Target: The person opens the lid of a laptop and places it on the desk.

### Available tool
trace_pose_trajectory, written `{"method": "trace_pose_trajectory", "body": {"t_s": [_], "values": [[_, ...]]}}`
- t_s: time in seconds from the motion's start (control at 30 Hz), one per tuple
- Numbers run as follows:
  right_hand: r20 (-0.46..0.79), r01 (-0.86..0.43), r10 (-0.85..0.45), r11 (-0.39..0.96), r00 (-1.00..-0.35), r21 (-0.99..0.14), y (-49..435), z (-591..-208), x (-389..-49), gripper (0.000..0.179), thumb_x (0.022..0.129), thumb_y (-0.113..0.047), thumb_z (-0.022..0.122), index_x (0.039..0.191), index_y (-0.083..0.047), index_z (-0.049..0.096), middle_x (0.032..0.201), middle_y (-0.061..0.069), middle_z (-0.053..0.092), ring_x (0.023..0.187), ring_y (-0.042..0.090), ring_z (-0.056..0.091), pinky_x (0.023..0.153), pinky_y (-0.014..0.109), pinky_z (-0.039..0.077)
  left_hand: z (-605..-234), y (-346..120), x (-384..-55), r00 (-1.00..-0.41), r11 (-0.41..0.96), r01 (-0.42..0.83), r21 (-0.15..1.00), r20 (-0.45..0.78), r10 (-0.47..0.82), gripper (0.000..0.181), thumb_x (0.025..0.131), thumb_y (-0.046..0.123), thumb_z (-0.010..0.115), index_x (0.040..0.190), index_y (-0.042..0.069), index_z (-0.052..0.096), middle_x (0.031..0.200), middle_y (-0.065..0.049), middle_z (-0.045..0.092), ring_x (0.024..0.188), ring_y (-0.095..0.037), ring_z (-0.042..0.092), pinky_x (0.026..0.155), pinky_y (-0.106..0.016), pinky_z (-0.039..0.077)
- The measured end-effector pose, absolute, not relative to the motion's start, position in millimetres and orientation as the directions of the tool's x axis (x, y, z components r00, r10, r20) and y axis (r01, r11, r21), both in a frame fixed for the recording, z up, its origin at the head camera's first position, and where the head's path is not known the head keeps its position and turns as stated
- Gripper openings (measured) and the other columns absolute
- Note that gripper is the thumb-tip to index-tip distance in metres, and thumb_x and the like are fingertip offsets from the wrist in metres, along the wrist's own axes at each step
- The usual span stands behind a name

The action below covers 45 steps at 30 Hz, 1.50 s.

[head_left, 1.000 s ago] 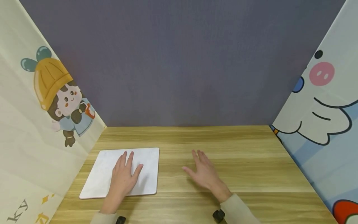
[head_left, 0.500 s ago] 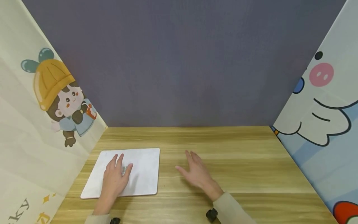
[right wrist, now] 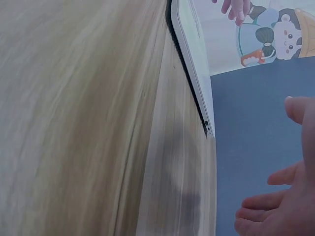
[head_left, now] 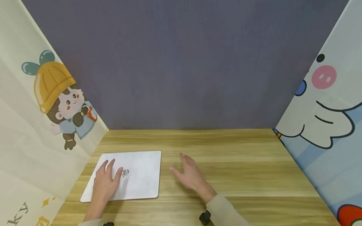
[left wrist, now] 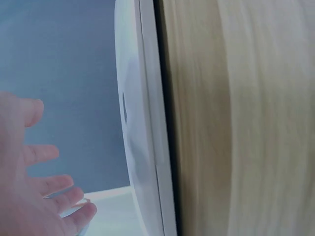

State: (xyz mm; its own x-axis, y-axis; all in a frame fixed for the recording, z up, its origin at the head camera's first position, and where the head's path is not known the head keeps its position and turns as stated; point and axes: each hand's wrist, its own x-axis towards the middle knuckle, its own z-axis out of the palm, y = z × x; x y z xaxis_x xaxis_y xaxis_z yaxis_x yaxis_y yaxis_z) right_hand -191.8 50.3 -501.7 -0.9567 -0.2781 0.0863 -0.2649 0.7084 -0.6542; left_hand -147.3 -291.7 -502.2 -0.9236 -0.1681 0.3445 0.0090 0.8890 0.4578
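Observation:
A closed silver laptop (head_left: 141, 185) with an apple logo on its lid lies flat on the left part of the wooden table. Above the lid's left half hovers my left hand (head_left: 105, 185), fingers spread and holding nothing; the left wrist view shows a gap between this hand (left wrist: 34, 182) and the laptop (left wrist: 140, 118). To the right of the laptop my right hand (head_left: 192, 175) hangs over bare wood, fingers extended and thumb pointing left. In the right wrist view the laptop's side edge with small ports (right wrist: 207, 127) shows beyond the table surface.
The wooden table (head_left: 240, 169) meets a dark grey panel (head_left: 181, 69) at the back. A cream cloth with a cartoon child (head_left: 68, 103) hangs on the left side, and a cloth with a cartoon pig (head_left: 325, 100) on the right.
Both hands have moved to the left in the head view. The laptop's logo, covered by the left hand before, is now uncovered. The laptop has stayed in place.

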Motion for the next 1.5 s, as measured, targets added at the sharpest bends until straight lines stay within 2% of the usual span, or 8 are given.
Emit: {"method": "trace_pose_trajectory", "body": {"t_s": [0.37,0.63,1.07,1.23,1.5], "values": [[0.062,-0.263,-0.306,0.678,-0.950,-0.686,28.2,-501.4,-193.7,0.090,0.097,-0.070,0.046,0.160,-0.008,0.030,0.159,0.022,0.036,0.146,0.041,0.034,0.117,0.057,0.031,-503.7,-311.6,-150.7,-0.933,0.900,0.000,0.436,0.324,-0.157,0.057,0.106,0.035,0.049,0.141,-0.009,0.046,0.145,-0.040,0.035,0.130,-0.062,0.033,0.103,-0.076,0.028],[0.086,-0.288,-0.326,0.648,-0.942,-0.705,14.2,-502.1,-194.5,0.084,0.099,-0.061,0.053,0.158,-0.004,0.033,0.157,0.022,0.040,0.144,0.041,0.038,0.117,0.055,0.032,-504.6,-329.2,-149.9,-0.950,0.899,-0.048,0.436,0.258,-0.176,0.060,0.107,0.037,0.046,0.143,-0.010,0.043,0.144,-0.042,0.034,0.130,-0.062,0.033,0.106,-0.073,0.026],[0.057,-0.264,-0.332,0.623,-0.942,-0.736,-8.6,-510.9,-194.4,0.086,0.097,-0.061,0.056,0.156,-0.003,0.036,0.155,0.023,0.043,0.142,0.040,0.040,0.116,0.053,0.034,-509.7,-356.3,-146.8,-0.939,0.902,-0.076,0.425,0.274,-0.209,0.058,0.107,0.035,0.047,0.139,-0.014,0.044,0.132,-0.042,0.040,0.120,-0.062,0.040,0.098,-0.072,0.033],[0.041,-0.243,-0.323,0.616,-0.945,-0.749,-17.3,-511.4,-194.5,0.085,0.095,-0.058,0.061,0.155,-0.002,0.038,0.153,0.022,0.045,0.141,0.039,0.042,0.116,0.053,0.035,-511.7,-366.4,-146.4,-0.954,0.891,-0.142,0.430,0.181,-0.240,0.061,0.108,0.039,0.043,0.143,-0.010,0.040,0.134,-0.040,0.038,0.120,-0.063,0.038,0.096,-0.074,0.034],[0.070,-0.260,-0.322,0.597,-0.944,-0.759,-26.5,-516.9,-193.7,0.079,0.093,-0.050,0.067,0.152,-0.003,0.043,0.147,0.020,0.052,0.137,0.039,0.046,0.113,0.052,0.040,-513.4,-375.4,-148.3,-0.967,0.871,-0.194,0.452,0.060,-0.246,0.065,0.109,0.040,0.039,0.147,-0.012,0.035,0.140,-0.044,0.033,0.125,-0.066,0.034,0.104,-0.074,0.029]]}}
